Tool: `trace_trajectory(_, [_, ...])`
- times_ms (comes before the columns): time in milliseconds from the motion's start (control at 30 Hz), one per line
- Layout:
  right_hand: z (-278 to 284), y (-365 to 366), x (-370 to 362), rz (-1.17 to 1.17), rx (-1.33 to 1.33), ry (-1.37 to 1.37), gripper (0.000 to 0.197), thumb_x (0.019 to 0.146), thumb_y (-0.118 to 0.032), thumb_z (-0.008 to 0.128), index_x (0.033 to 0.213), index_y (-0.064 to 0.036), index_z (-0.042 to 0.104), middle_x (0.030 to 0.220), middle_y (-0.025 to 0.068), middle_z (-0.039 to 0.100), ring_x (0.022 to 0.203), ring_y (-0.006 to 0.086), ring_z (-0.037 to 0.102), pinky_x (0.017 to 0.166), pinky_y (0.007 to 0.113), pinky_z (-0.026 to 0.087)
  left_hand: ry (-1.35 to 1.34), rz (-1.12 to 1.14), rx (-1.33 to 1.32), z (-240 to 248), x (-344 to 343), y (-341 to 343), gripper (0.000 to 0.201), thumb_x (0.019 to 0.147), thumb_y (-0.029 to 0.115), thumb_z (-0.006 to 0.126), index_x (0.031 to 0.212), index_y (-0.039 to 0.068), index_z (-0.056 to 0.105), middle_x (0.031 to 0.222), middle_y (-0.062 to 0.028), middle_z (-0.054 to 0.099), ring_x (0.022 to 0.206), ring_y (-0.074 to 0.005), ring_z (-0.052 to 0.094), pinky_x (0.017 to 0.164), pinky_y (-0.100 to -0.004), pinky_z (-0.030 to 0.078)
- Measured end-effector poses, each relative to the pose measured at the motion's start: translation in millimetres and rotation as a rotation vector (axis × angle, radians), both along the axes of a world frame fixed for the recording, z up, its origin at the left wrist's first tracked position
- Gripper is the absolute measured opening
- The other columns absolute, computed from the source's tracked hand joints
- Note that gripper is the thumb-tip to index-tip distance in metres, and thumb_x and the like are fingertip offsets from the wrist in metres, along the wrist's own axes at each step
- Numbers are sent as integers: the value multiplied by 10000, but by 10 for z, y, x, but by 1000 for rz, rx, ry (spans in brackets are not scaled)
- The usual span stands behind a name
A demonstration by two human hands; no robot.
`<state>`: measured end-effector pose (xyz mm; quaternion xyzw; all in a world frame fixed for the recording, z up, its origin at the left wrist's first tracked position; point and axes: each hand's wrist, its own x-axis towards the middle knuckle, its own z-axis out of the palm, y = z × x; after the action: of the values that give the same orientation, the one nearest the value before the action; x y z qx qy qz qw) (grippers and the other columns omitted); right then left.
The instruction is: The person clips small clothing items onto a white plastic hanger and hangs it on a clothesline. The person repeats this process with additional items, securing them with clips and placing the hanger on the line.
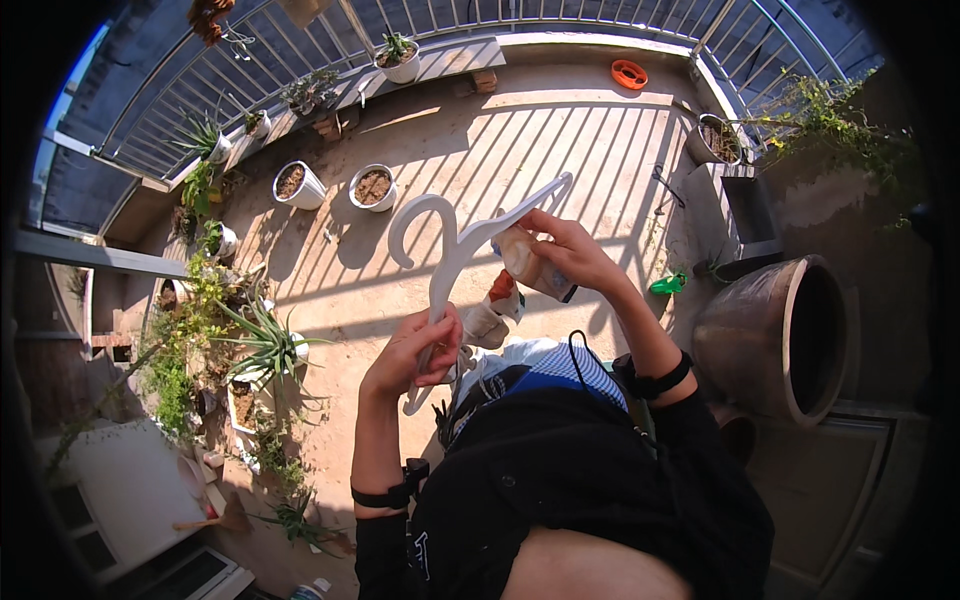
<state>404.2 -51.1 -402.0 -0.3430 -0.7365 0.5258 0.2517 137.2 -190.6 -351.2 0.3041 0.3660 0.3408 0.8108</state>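
A white plastic clothes hanger is held up in front of me, tilted, its hook to the left and one arm reaching to the upper right. My left hand is closed around its lower arm. My right hand pinches a small, soft-looking beige and white piece with a bluish edge, close beside the hanger's upper arm. Whether that piece is a sock or other cloth I cannot tell. Below the hands are a white and orange item and blue and checked fabric, partly hidden.
White pots of soil stand ahead on the tiled floor. Spiky plants line the left side. A large brown jar lies tilted at right, near a green object. An orange ring-shaped item lies by the metal railing.
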Motion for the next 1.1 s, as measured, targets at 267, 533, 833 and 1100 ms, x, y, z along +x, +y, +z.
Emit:
trace_trajectory(267, [118,-68,11,-77,307,-156,327,944,-127,518,1258,-62,581,1268,166,599,994,353,648,845,386,506,-24,-19,1,3,6,-7,254,1034,260,443,913,43,497,623,-18,414,429,-62,317,332,-208,240])
trace_trajectory(533, [31,-155,36,-389,560,36,307,836,-44,721,1140,-67,690,1282,151,626,1102,286,648,902,364,522,-66,-3,16,52,-67,47,243,1026,242,442,911,36,500,625,-24,422,426,-64,321,325,-207,244])
trace_trajectory(833, [-24,-182,59,-141,386,119,291,860,-23,673,1144,-80,694,1329,113,604,1128,286,632,941,380,518,-74,-57,31,-17,-178,130,257,1020,262,442,925,28,495,613,-35,416,408,-71,312,318,-206,248])
trace_trajectory(1100, [17,-4,-55,-107,643,-54,249,908,-124,596,1149,-73,633,1248,111,633,1068,312,637,900,398,514,52,-86,74,98,-180,298,263,1020,275,469,971,29,549,607,-14,409,430,-86,336,360,-217,254])
